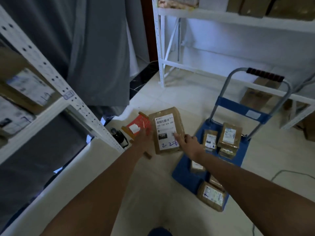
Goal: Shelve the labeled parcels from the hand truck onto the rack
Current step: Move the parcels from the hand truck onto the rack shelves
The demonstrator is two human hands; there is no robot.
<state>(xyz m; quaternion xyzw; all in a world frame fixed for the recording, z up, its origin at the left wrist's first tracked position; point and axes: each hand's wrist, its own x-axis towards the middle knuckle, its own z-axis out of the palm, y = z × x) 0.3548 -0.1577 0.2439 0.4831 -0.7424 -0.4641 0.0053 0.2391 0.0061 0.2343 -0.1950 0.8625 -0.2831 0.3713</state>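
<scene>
A brown parcel [167,132] with a white label marked "2-2-6" is held up over the floor. My right hand [190,142] pinches its lower right edge, thumb on the label. Just left of it is a red parcel [138,124] with tan taped edges. My left hand [144,140] lies across it and grips it, blurred, touching the brown parcel's left edge. The blue hand truck [242,147] stands to the right on the floor with several small labeled brown parcels [229,136] on its deck. The white rack [51,77] on the left holds labeled boxes.
A second white rack [160,48] stands at the back with cartons on top and low at the right. A grey curtain [95,48] hangs between the racks. A small dark device [119,136] sits by the left rack's foot. A cable [289,172] runs across the floor at right.
</scene>
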